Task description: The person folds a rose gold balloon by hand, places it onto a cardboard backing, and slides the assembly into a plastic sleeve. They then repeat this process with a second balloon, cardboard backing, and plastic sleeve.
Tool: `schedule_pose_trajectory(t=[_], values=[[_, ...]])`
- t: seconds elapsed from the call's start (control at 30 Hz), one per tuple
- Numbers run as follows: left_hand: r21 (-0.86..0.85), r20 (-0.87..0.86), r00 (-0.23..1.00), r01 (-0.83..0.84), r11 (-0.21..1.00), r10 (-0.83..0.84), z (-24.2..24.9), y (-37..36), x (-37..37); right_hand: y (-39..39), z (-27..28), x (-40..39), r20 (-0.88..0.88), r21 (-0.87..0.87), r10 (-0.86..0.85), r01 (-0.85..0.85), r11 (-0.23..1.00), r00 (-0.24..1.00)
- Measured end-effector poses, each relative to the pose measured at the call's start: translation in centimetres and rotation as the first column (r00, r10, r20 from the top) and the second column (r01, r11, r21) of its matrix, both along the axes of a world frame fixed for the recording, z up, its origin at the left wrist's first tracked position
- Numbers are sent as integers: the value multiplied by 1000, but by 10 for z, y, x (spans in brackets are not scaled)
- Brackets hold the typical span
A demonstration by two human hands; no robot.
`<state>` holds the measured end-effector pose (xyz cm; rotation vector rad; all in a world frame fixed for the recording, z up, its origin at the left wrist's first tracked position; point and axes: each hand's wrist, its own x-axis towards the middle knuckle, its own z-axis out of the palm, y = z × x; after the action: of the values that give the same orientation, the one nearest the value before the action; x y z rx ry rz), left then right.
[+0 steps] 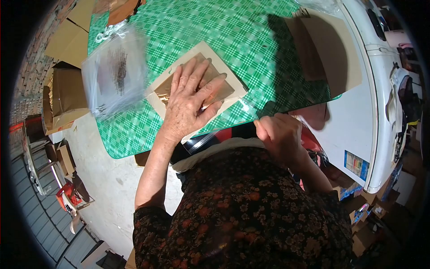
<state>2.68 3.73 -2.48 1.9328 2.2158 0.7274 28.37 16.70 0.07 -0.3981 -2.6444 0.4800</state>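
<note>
My left hand (190, 96) lies flat, fingers a little spread, on a square beige card (204, 48) with a shiny brown-gold panel (224, 92) in its middle. Clear plastic film seems to wrap the card, glinting at its edges. The card rests near the table's front edge. My right hand (282, 136) is closed at that edge, just right of the card; whatever its fingers hold, if anything, is hidden. Left of the card lies a stack of clear plastic bags (116, 71) with dark print.
A green checked cloth covers the table (233, 22). Beige cardboard sheets (331, 54) lie at the right, partly in shadow, near a white appliance (358, 134). An open cardboard box (67, 98) stands at the left. Behind the bags are brown pieces (122, 12).
</note>
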Motion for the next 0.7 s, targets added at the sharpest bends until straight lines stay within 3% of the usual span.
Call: schedule_pose_trajectory(t=[0.4, 0.5, 0.7], values=[[18, 0, 1000, 10, 1000, -10, -1, 0, -1, 4, -18, -23, -49, 135, -41, 48, 990, 998], [28, 13, 1000, 12, 1000, -12, 0, 1, 0, 6, -17, -41, -143, 84, -37, 49, 995, 989], [-19, 12, 1000, 6, 1000, -6, -1, 0, -3, 13, -19, -59, -48, 26, -75, 76, 997, 996]])
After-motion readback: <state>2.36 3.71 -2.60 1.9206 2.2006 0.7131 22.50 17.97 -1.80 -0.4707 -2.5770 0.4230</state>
